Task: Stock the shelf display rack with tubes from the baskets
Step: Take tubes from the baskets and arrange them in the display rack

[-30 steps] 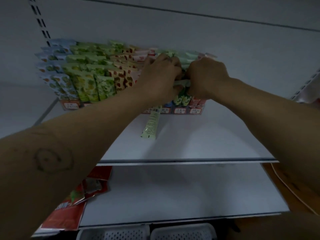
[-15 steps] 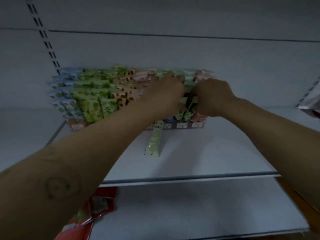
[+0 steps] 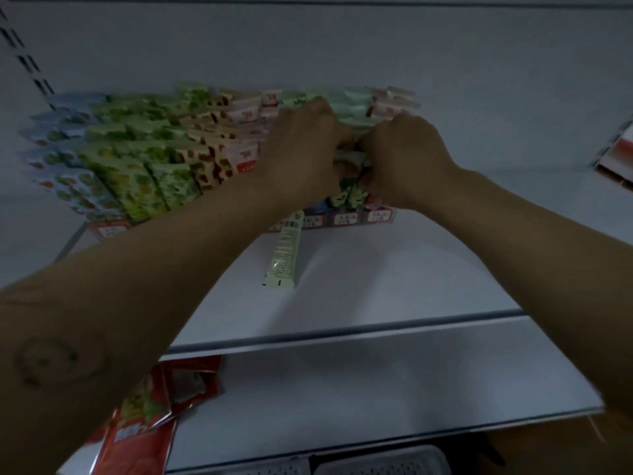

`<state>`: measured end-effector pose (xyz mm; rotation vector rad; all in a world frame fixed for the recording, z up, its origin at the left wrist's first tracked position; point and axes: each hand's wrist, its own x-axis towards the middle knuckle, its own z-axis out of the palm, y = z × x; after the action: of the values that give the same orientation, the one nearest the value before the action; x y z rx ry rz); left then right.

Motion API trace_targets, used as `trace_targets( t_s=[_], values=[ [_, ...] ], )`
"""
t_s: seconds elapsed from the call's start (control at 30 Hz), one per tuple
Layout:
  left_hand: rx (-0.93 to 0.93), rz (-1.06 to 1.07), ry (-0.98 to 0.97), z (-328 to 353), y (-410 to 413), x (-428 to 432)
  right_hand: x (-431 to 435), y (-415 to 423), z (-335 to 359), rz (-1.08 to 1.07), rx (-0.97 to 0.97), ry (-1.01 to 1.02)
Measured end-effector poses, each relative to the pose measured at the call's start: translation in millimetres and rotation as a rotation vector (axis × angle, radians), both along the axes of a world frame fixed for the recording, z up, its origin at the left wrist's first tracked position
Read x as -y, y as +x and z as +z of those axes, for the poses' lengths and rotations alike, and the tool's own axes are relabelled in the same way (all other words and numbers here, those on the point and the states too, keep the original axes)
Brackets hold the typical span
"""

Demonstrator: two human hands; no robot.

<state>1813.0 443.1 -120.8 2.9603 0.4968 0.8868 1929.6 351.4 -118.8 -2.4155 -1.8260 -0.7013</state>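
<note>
A tiered display rack (image 3: 346, 219) with red price labels stands at the back of the upper white shelf, packed with rows of blue, green, brown-and-cream, pink and pale green tubes (image 3: 144, 159). My left hand (image 3: 301, 156) and my right hand (image 3: 407, 159) meet over the rack's right half, both with curled fingers pinching a pale green tube (image 3: 349, 157) among the rows. A second pale green tube (image 3: 286, 252) hangs down below my left hand, its flat end over the shelf; how it is held is hidden.
The upper white shelf (image 3: 394, 286) stretches in front of the rack. On the lower shelf (image 3: 342, 399) red snack bags (image 3: 154, 416) lie at the left. Two white perforated baskets (image 3: 376, 466) show at the bottom edge. Red packages (image 3: 616, 159) sit at the far right.
Both hands stay together on the rack's right half, working the pale green tube into the rows. The view has tilted down, bringing the baskets back into sight.
</note>
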Motion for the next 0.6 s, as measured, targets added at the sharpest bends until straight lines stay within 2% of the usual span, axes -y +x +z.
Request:
trace_targets(
  t_s=[0.17, 0.3, 0.5, 0.6],
  values=[
    [0.100, -0.023, -0.063, -8, -5, -5, -4, 2, 0, 0.007, 0.038, 0.022],
    [0.011, -0.003, 0.002, -16, -5, -2, -8, -2, -7, 0.031, -0.015, 0.037],
    [-0.111, 0.073, 0.049, 5, -5, 11, 0, -6, 0, 0.027, -0.114, -0.052],
    [-0.139, 0.097, 0.053, 5, -9, 17, 21, -8, 6, 0.055, -0.218, -0.035]
  ],
)
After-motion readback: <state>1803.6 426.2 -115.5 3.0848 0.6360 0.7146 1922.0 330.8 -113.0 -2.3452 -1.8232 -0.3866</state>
